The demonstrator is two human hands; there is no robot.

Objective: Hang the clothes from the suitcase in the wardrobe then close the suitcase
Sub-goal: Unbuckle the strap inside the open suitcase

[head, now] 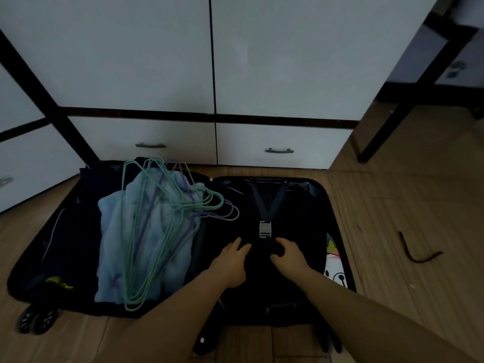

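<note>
A dark suitcase (337, 221) lies open flat on the wooden floor before the white wardrobe (157, 61), whose doors are closed. Its left half holds a light blue garment (146, 231) with several green and purple wire hangers (167, 205) lying on top. The right half is dark, crossed by grey straps that meet at a pale buckle (265, 229). My left hand (231, 260) rests with straight fingers on the dark contents just left of the strap. My right hand (286, 256) pinches the dark strap just below the buckle.
Two drawers with metal handles (279, 150) sit under the wardrobe doors. A dark table leg (387, 127) stands on the floor at the right. A thin curved brown object (416, 254) lies on the floor right of the suitcase. Suitcase wheels (36, 319) stick out at the lower left.
</note>
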